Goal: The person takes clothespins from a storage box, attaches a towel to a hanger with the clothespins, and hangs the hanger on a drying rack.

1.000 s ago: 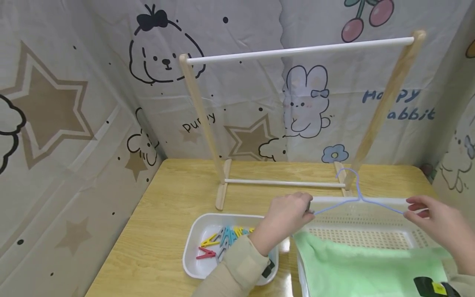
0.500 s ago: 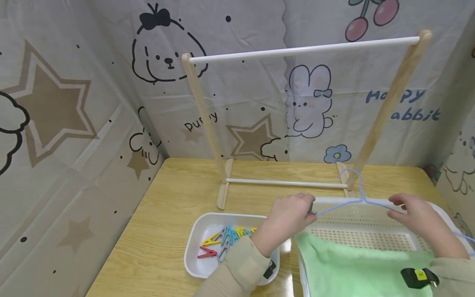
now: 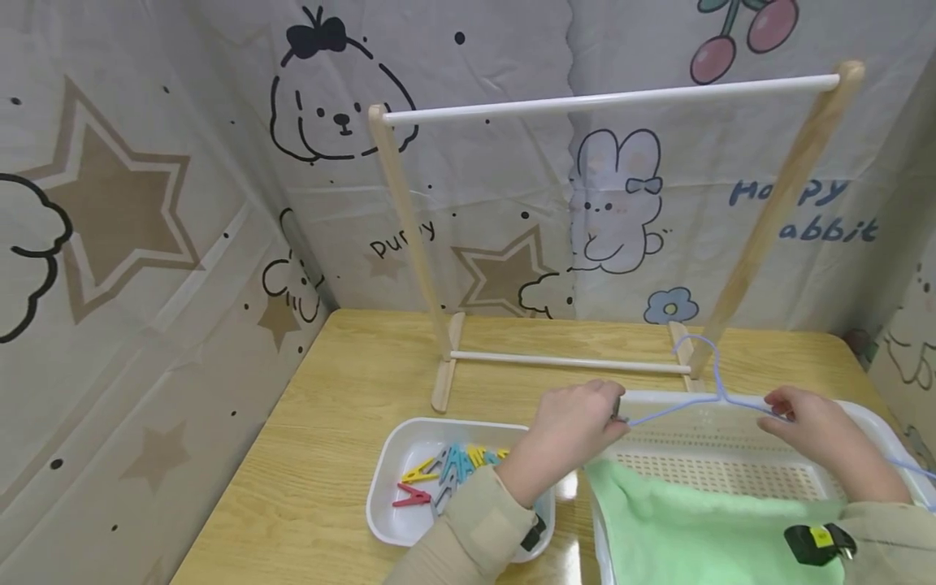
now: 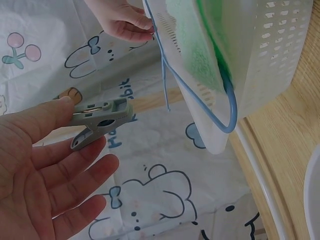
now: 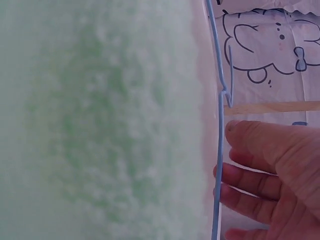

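Note:
My left hand (image 3: 574,431) pinches a grey clothespin (image 4: 102,117) between thumb and index finger, the other fingers spread. In the head view it is beside the left end of a blue hanger (image 3: 680,404); the left wrist view shows a gap between pin and hanger. A green towel (image 3: 702,528) lies along the hanger's lower part, over a white perforated basket (image 3: 724,467). At the hanger's right shoulder is my right hand (image 3: 822,435), fingers loosely bent. The right wrist view has its fingertips at the wire (image 5: 218,165), with the thumb apart from it.
A white tray (image 3: 380,496) of coloured clothespins (image 3: 413,494) stands left of the basket. Behind them is a wooden rack with a white top rail (image 3: 607,100). Another blue hanger (image 3: 910,467) shows at the basket's right edge. Printed cloth walls (image 3: 504,179) surround the table.
My right hand has moved left from the hanger's right end toward its middle, and its fingers have since come down to the wire. The left hand keeps its clothespin; the head view has shifted slightly.

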The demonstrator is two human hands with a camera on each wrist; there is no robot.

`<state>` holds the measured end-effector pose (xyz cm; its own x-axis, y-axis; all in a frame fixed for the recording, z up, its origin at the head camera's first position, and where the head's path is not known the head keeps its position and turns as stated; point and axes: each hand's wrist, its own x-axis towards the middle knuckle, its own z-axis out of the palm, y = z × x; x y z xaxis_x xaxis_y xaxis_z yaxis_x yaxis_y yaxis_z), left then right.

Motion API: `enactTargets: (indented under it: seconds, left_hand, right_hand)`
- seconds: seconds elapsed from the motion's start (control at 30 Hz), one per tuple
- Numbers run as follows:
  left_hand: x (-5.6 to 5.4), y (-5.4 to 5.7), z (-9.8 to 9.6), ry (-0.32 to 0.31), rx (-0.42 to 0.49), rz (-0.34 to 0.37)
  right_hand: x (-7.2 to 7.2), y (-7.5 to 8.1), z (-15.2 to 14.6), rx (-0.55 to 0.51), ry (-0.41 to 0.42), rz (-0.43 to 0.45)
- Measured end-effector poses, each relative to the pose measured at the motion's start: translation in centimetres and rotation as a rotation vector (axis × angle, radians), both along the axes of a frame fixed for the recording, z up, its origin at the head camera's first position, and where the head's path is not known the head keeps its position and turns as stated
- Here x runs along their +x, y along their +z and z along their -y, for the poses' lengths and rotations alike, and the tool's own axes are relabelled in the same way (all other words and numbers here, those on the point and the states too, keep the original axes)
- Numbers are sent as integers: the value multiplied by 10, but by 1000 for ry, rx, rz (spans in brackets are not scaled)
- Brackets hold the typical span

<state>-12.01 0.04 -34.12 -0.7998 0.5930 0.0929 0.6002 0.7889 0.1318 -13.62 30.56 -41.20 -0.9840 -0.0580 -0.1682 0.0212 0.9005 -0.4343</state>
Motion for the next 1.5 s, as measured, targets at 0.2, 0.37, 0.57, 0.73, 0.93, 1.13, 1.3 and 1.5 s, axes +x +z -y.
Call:
enactTargets:
  seconds: [0.2,0.37,0.57,0.73,0.93,1.13,1.3,1.5]
  left_hand:
    - [1,-1,-2,-1,-2,7]
    - [1,-2,-3,-8,-8,3]
    - [2,-1,-5,-11,-8,7]
    - [2,-1,-6,-23,1,-1]
    - [3,-1,-6,-27,-1,-14]
    - [3,-3,-8,-26,-5,-9]
    - [3,-4,-8,-24,-10,2]
    - [4,-3,-7,-15,-22,11]
  right_hand:
    - [-2,-3,-3,30,33,31]
    - [0,-3,-4,46,67,33]
    - [6,-1,-2,39,70,28]
    - [12,2,0,48,75,-24]
    - [21,7,-1,95,121,-127]
    - [26,10,-2,140,149,-175]
    - [29,11,-3,199,182,-329]
    - [34,18,-2,199,183,-361]
